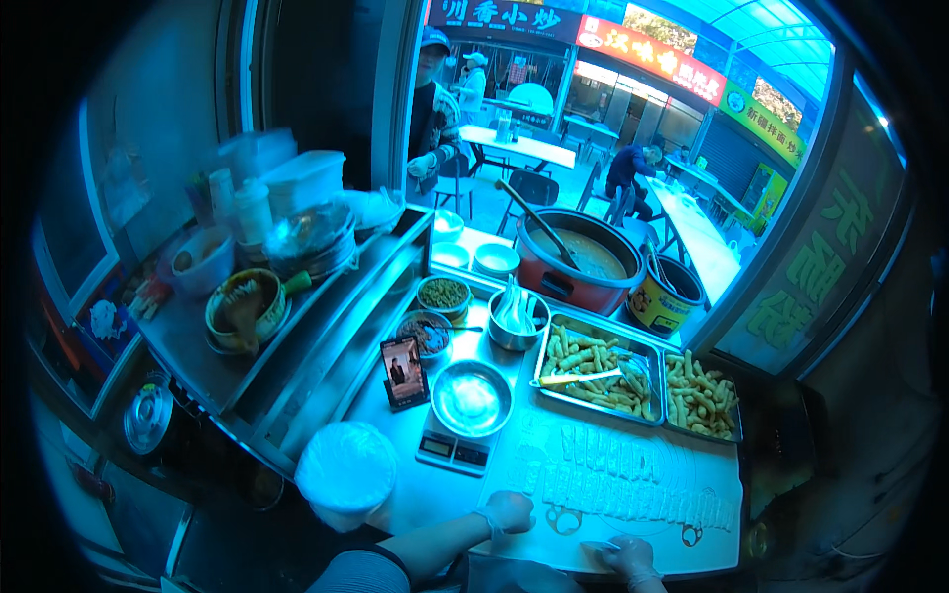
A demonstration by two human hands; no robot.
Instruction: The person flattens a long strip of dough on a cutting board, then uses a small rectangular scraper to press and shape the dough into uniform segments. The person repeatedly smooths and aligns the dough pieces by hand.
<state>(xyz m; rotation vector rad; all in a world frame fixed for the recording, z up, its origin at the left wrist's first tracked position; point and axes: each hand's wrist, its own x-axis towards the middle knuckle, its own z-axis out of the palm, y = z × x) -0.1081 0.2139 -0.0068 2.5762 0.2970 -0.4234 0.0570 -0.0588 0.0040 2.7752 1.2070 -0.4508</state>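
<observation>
My left hand (pixel 510 511), in a clear plastic glove, is closed into a fist at the near left edge of a pale printed dough mat (pixel 593 519). My right hand (pixel 630 557), also gloved, is low over the mat's near edge with its fingers bent. A pale flat shape shows at its fingertips; whether it is held is unclear. Beyond my hands, strips of raw dough (pixel 630 497) lie in two rows on the mat. Left of the mat, a metal bowl (pixel 472 400) stands on a digital kitchen scale (pixel 454 450).
Behind the mat are a metal tray (pixel 656 415) of fried dough sticks with yellow-handled tongs (pixel 578 378), and a second tray of fried dough sticks (pixel 700 393). A red pot (pixel 578 289) holds a ladle. A phone (pixel 405 372) stands near a plastic-covered tub (pixel 347 471). People are outside the window.
</observation>
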